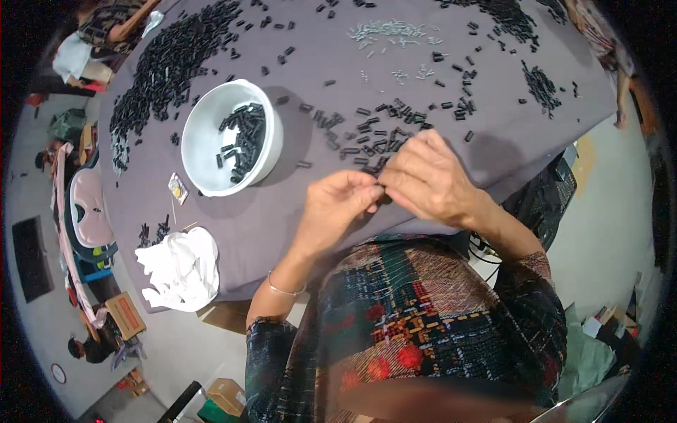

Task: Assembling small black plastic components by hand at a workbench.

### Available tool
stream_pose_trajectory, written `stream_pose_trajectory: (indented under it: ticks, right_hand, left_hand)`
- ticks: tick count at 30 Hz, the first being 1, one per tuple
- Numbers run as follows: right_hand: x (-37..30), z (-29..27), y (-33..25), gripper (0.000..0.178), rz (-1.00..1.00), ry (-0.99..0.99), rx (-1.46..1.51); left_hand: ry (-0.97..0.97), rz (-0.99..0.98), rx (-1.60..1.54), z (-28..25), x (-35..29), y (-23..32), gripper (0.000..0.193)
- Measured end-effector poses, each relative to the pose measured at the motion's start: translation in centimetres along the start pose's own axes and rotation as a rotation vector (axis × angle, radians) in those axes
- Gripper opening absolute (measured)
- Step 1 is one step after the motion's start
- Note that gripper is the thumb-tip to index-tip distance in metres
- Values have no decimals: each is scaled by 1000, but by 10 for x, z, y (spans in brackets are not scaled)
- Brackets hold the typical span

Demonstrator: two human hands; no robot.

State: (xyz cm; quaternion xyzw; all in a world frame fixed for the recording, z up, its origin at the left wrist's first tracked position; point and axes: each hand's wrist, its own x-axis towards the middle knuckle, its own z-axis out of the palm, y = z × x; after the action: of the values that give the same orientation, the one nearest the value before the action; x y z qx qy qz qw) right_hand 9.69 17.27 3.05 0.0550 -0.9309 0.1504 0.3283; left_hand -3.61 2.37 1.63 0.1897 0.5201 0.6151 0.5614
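Note:
My left hand [338, 208] and my right hand [434, 180] meet over the near edge of the table, fingertips pinched together. A small dark piece seems to sit between them, mostly hidden by the fingers. Just beyond my hands lies a loose scatter of short black cylindrical pieces [381, 134]. A white bowl [194, 151] stands to the left, tilted in the view, with more black pieces [247, 141] gathered inside it. Farther off on the cloth is a pile of small silvery metal pieces [388, 30], with a few tiny ones nearer.
A large heap of black pieces [169, 63] covers the far left of the grey tablecloth [310, 67]; another heap [511, 21] is at the far right. A crumpled white cloth [182, 268] and a small packet [178, 189] lie at the near left. Other people stand beyond the table.

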Motion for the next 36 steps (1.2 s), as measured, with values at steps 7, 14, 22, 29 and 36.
stream_pose_trajectory:
  ticks: [7, 14, 22, 29, 36]
  right_hand:
    - [-9, -12, -10, 28, -95, -159, 47]
    - [-18, -6, -10, 25, -59, -153, 123]
    - [-19, -29, 60, 10, 285, 13, -42]
    - [-13, -19, 123, 6, 454, -13, -179]
    - [-3, -2, 127, 8, 500, -222, -372]
  left_hand:
    - [-81, -32, 108, 1, -7, -9, 11]
    - [-65, -134, 210, 3, -9, 0, 8]
    - [11, -64, 73, -12, -10, -14, 14]
    - [74, -50, 26, -12, -8, -21, 15]
    - [91, -26, 43, -8, -13, -25, 16]
